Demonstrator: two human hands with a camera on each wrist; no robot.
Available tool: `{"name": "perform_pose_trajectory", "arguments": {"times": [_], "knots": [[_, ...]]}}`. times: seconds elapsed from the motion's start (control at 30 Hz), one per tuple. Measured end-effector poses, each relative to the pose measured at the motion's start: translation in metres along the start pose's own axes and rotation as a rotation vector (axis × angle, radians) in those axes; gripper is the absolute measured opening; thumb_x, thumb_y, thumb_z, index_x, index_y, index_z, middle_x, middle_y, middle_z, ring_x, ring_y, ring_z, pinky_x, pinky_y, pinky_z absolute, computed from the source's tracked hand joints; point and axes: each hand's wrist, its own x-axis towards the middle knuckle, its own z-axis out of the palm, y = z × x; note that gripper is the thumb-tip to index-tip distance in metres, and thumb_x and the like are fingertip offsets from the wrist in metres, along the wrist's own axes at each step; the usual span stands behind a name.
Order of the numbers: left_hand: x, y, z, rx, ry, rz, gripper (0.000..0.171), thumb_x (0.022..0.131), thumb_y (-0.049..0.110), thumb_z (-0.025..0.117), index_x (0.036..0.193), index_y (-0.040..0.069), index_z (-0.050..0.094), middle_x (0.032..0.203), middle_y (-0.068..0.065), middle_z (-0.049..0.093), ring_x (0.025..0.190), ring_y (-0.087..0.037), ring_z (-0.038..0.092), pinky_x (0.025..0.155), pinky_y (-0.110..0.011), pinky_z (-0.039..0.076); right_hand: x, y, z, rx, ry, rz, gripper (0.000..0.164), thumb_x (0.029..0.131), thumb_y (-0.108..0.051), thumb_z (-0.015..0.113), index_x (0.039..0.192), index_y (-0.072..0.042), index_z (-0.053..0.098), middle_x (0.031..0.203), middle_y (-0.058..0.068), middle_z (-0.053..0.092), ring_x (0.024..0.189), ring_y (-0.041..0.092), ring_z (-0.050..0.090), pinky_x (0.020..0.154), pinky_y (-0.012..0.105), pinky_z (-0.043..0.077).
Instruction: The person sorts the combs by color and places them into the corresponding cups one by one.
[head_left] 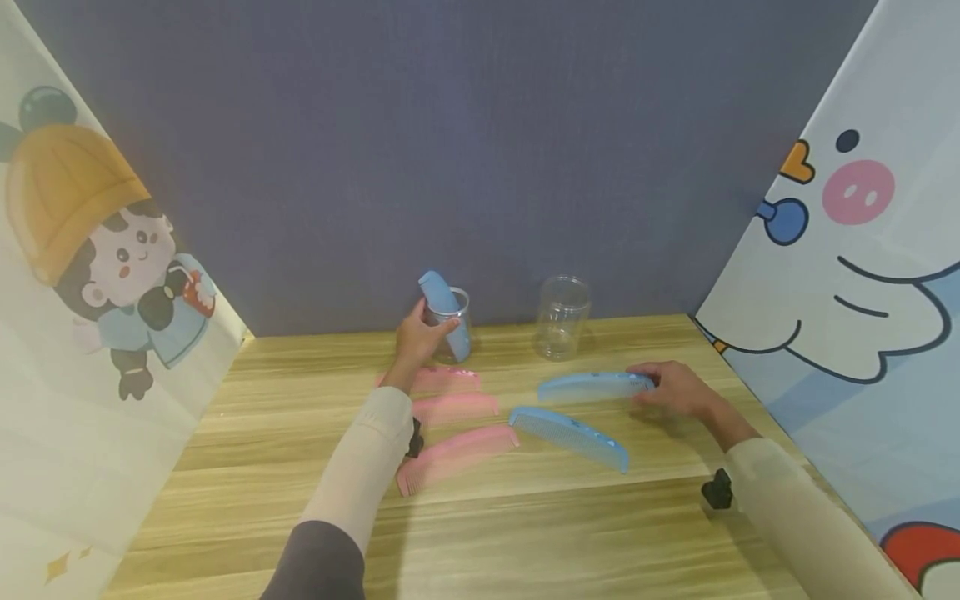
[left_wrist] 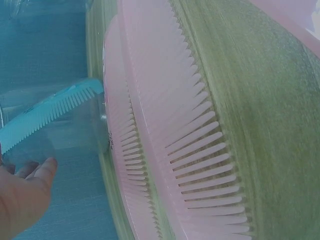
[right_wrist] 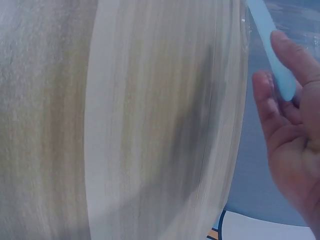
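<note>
My left hand (head_left: 420,337) grips a clear cup (head_left: 461,312) near its rim, with the thumb across the front. A blue comb (head_left: 437,292) leans inside this cup, its upper end sticking out over the rim. In the left wrist view the comb's toothed edge (left_wrist: 55,107) shows through the clear wall, beside the fingertips (left_wrist: 49,170). On the right, my right hand (head_left: 675,389) pinches one end of a second blue comb (head_left: 596,385) between thumb and fingers. That comb appears edge-on in the right wrist view, its end (right_wrist: 282,75) between the fingers.
Three pink combs (head_left: 457,450) lie under and beside the left forearm. Another blue comb (head_left: 570,435) lies slanted in the middle of the wooden table (head_left: 570,533). A second clear cup (head_left: 562,321) stands by the grey back wall (head_left: 480,167). Printed panels flank both sides.
</note>
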Motion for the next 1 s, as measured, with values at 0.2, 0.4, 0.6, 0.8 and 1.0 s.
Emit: {"name": "perform_pose_trajectory", "arguments": {"times": [0.2, 0.4, 0.6, 0.8, 1.0], "knots": [[0.001, 0.0, 0.0, 0.002, -0.001, 0.001, 0.095, 0.085, 0.048, 0.079, 0.16, 0.012, 0.032, 0.153, -0.017, 0.051, 0.136, -0.037, 0.055, 0.115, -0.05, 0.045, 0.001, -0.004, -0.003, -0.006, 0.055, 0.012, 0.062, 0.089, -0.032, 0.079, 0.139, -0.002, 0.06, 0.132, 0.024, 0.067, 0.096, 0.022, 0.06, 0.082, 0.038, 0.055], [0.0, -0.001, 0.001, 0.009, -0.004, 0.012, 0.093, 0.087, 0.047, 0.078, 0.16, 0.01, 0.032, 0.151, -0.018, 0.053, 0.134, -0.038, 0.056, 0.114, -0.05, 0.046, 0.004, -0.01, -0.008, 0.017, 0.097, -0.01, 0.061, 0.09, -0.033, 0.079, 0.14, -0.004, 0.061, 0.138, 0.023, 0.063, 0.105, 0.028, 0.063, 0.082, 0.036, 0.055], [0.0, -0.002, 0.001, 0.005, 0.001, 0.001, 0.095, 0.085, 0.049, 0.078, 0.16, 0.013, 0.033, 0.152, -0.017, 0.053, 0.135, -0.037, 0.055, 0.114, -0.051, 0.046, 0.01, -0.019, -0.013, 0.042, 0.134, -0.022, 0.061, 0.087, -0.038, 0.081, 0.135, -0.004, 0.065, 0.077, 0.009, 0.064, 0.062, 0.01, 0.042, 0.059, 0.025, 0.041], [-0.001, -0.003, 0.003, -0.006, -0.005, -0.018, 0.096, 0.085, 0.049, 0.079, 0.16, 0.014, 0.031, 0.155, -0.016, 0.05, 0.137, -0.036, 0.053, 0.115, -0.05, 0.045, 0.016, -0.028, -0.018, 0.043, 0.131, -0.023, 0.059, 0.09, -0.038, 0.078, 0.136, -0.004, 0.064, 0.097, 0.012, 0.072, 0.067, 0.01, 0.046, 0.062, 0.025, 0.041], [0.0, -0.001, 0.002, -0.008, 0.0, -0.009, 0.095, 0.086, 0.05, 0.078, 0.16, 0.013, 0.032, 0.153, -0.016, 0.052, 0.136, -0.036, 0.054, 0.114, -0.05, 0.045, 0.027, -0.043, -0.029, 0.087, 0.129, -0.015, 0.063, 0.091, -0.04, 0.077, 0.141, -0.006, 0.06, 0.095, 0.012, 0.07, 0.063, 0.011, 0.045, 0.057, 0.027, 0.041]]}}
